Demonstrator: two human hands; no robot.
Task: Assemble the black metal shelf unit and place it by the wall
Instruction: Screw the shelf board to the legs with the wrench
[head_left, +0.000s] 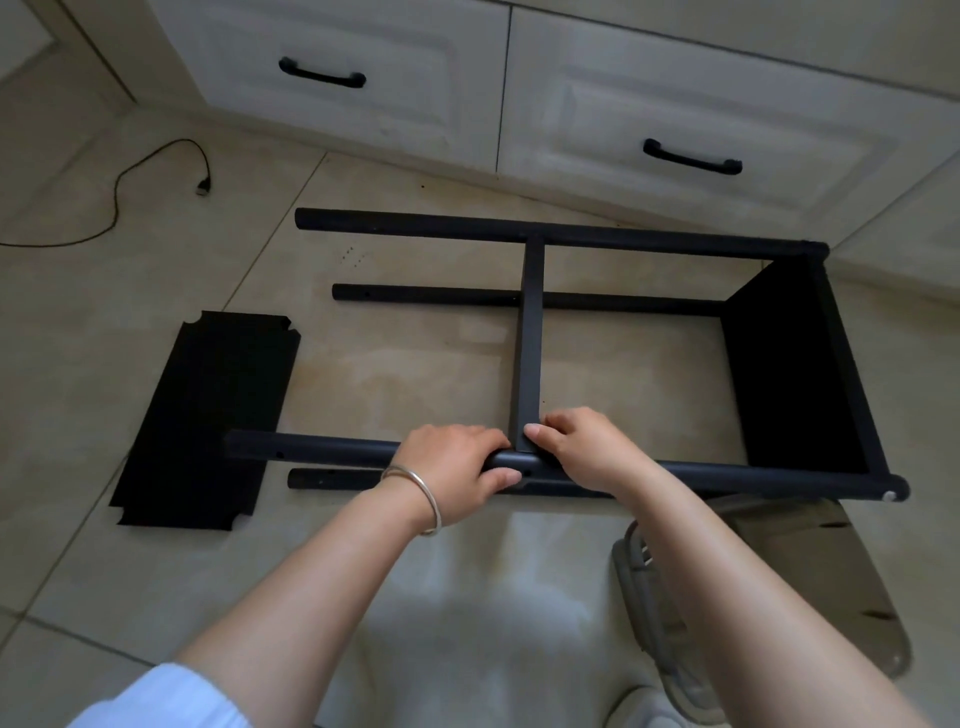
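Head view looks down on the shelf unit (571, 364), lying on its side on the tiled floor (395, 364) with its posts running from nine o'clock to three. One panel is already fixed at the three o'clock end (789, 364); a middle panel (531, 332) stands edge-on, running from twelve o'clock towards six, and meets the near post (322, 451) right between the hands. That corner joint is what the next move turns on — it sits just at the fingertips of both hands, the right slightly nearer.

The left hand (457, 470), a bangle (415, 499) on its wrist, is wrapped over the near post just at nine o'clock of the joint, thumb underneath. The right hand (582, 447) pinches the panel's lower corner, thumb and forefinger pressed together on it; whether a screw is between them I cannot tell. Both forearms reach straight out from six o'clock.

A loose panel (208, 415) lies flat at nine o'clock, well apart. Beyond, at twelve o'clock, white drawers (675, 104); at ten — a black cable (130, 171).
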